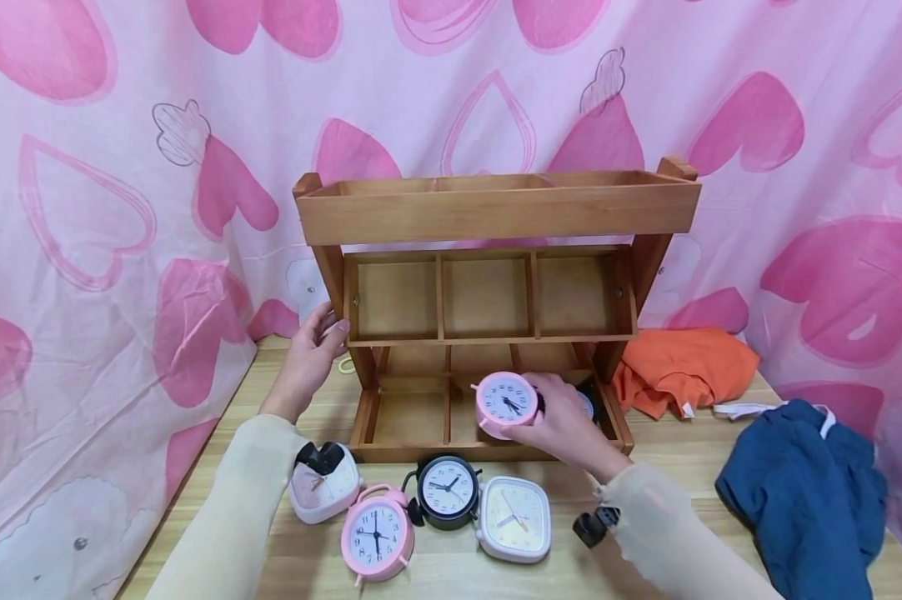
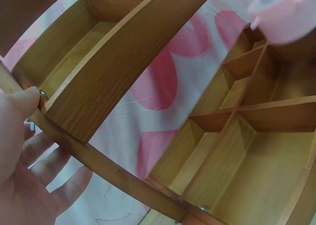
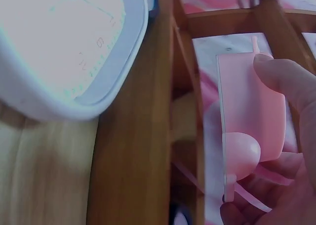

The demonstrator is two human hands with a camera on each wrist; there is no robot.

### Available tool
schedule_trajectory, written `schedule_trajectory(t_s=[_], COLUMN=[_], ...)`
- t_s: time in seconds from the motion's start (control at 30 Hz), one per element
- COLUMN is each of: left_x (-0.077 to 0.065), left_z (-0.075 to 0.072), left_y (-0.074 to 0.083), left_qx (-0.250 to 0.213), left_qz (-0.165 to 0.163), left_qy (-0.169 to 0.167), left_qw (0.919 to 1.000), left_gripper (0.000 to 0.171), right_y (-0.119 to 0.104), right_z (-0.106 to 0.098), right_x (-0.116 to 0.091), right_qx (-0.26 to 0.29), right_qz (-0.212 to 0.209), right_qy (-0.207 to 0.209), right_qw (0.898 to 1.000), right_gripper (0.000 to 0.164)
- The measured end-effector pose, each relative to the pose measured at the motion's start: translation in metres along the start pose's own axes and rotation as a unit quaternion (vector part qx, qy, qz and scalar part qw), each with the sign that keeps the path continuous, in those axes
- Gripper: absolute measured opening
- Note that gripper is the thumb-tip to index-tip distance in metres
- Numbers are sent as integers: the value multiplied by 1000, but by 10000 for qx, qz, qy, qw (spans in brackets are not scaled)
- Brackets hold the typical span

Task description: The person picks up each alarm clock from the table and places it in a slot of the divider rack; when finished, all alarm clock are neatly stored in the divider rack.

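Observation:
My right hand (image 1: 567,421) grips a round pink alarm clock (image 1: 505,400) from its right side, above the lowest tier of a wooden shelf (image 1: 496,212). In the right wrist view, the thumb presses the clock's pink casing (image 3: 247,96) and the fingers curl behind it. My left hand (image 1: 312,358) holds the shelf's left upright (image 2: 111,165), thumb on one side and fingers on the other. On the table in front lie a white-and-pink clock (image 1: 323,487), another pink alarm clock (image 1: 378,537), a black alarm clock (image 1: 447,492) and a white square clock (image 1: 514,518).
Partly hidden behind my right hand, a clock (image 1: 587,405) sits in the lowest tier's right compartment. An orange cloth (image 1: 687,371) and a dark blue cloth (image 1: 799,492) lie on the table at the right. A pink heart-patterned curtain (image 1: 488,83) hangs behind the shelf.

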State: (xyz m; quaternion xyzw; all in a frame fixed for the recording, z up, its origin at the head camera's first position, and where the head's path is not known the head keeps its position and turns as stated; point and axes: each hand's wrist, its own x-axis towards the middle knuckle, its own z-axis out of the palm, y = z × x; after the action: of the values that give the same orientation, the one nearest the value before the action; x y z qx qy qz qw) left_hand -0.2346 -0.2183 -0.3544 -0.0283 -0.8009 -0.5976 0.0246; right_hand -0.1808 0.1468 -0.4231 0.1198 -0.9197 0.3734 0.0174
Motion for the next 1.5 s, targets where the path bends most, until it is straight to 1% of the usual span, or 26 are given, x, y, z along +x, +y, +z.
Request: schedule_trajectory(t_s=[0.1, 0.2, 0.33, 0.47, 0.6, 0.67, 0.77, 0.87, 0.97, 1.07, 1.2, 1.33, 1.5], left_x=[0, 0, 0, -1, -1, -1, -1, -1, -1, -1, -1, -1, 0], left_z=[0, 0, 0, 0, 0, 0, 0, 0, 0, -1, -1, -1, 0], left_y=[0, 0, 0, 0, 0, 0, 0, 0, 0, -1, -1, 0, -1], left_qx=[-25, -10, 45, 57, 70, 70, 55, 34, 40, 70, 40, 16, -232], left_qz=[20, 1, -34, -18, -18, -22, -22, -13, -5, -16, -4, -9, 80], left_qy=[-5, 6, 6, 4, -13, -25, -21, -16, -15, -14, -17, -20, -9], left_qw=[10000, 10000, 10000, 10000, 10000, 10000, 10000, 10000, 10000, 10000, 10000, 10000, 9997], left_gripper=[67, 67, 68, 68, 68, 68, 68, 68, 67, 68, 68, 69, 67], right_y=[-3, -4, -5, -6, -7, -8, -9, -12, -15, -17, -16, -7, 7], right_z=[12, 24, 37, 46, 46, 45, 39, 29, 15, 2, -10, -11, 1], right_x=[14, 25, 38, 46, 47, 46, 44, 40, 33, 19, -9, -44, -82], right_qx=[-5, -167, -666, -1048, -1403, -1474, -1330, -1014, -601, -290, -270, -318, -374], right_qz=[-31, -32, -40, -28, 40, 28, -26, -49, -49, -208, -599, -760, -746], right_qy=[-121, -240, -373, -504, -675, -751, -816, -822, -798, -713, -490, -247, -72], right_qw=[9999, 9996, 9971, 9932, 9878, 9862, 9877, 9914, 9950, 9968, 9966, 9963, 9965], right_gripper=[84, 84, 86, 87, 83, 78, 71, 71, 76, 80, 85, 88, 89])
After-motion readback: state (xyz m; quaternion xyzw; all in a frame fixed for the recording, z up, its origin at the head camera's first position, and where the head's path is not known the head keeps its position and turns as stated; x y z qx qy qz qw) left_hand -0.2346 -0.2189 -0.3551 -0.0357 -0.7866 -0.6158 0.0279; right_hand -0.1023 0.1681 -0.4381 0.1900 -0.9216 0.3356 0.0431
